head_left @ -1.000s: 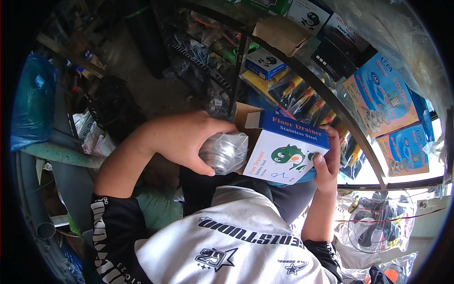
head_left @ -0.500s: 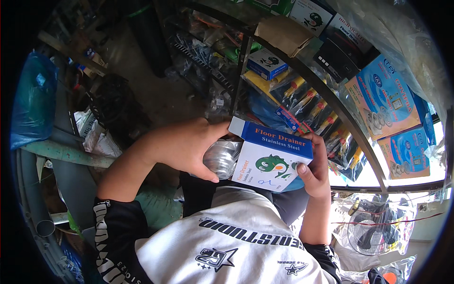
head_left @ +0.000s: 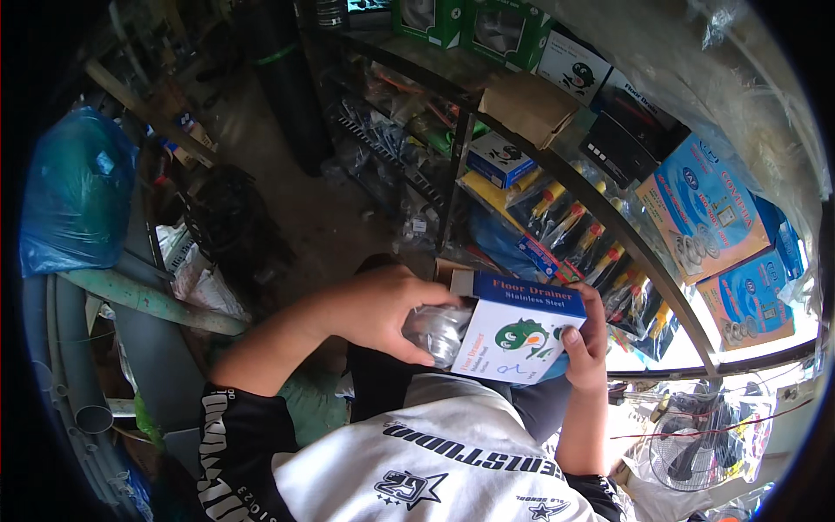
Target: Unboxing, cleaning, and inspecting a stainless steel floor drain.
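Note:
A white and blue cardboard box with a green cartoon animal on its front lies tilted on its side before my chest. Its open end faces left, and a flap stands out there. My right hand grips the closed end, thumb on the front face. At the open end, my left hand is closed round shiny metal floor drains in clear wrap, which stick partly out of the box. The box hides their other end.
A curved metal-framed shelf with bagged tools stands ahead to the right. Blue and orange boxes lean at the far right. A blue plastic bag hangs at left, above grey pipes. A fan is at lower right.
The whole view has shifted, so hands and box appear lower and further right. Both hands keep their holds; the drains still stick out of the box.

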`<state>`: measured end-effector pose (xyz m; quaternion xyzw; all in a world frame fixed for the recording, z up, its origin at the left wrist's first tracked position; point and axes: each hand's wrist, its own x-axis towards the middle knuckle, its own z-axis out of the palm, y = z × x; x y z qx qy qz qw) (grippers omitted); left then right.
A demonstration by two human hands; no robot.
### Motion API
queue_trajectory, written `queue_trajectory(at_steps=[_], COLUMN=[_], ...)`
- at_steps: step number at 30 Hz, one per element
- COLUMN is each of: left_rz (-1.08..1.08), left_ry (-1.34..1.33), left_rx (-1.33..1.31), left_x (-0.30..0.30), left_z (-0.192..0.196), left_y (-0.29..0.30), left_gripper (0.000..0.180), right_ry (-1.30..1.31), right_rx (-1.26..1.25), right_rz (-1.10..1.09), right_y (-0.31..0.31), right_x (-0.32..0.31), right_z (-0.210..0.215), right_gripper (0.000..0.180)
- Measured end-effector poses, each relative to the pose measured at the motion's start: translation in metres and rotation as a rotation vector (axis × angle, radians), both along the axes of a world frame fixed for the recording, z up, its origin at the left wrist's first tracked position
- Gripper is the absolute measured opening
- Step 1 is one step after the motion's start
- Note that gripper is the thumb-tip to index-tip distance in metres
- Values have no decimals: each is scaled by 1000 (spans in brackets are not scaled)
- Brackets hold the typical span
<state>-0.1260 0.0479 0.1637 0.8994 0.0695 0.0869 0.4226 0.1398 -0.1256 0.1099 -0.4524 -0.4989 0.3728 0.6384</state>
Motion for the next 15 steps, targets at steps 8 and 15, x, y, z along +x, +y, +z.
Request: queue_trajectory(at_steps=[8, 15], left_rz=[79, 210], left_ry=[-162, -124], left_rx=[130, -160], left_x=[1, 0], left_z=[-10, -18], left_y=[-10, -9], left_gripper=[52, 37], right_ry=[-7, 57], right_rx=[-43, -70], right_rz=[-23, 111], right_y=[1, 1], right_x=[-6, -11], right_z=[2, -3], right_gripper=[58, 64])
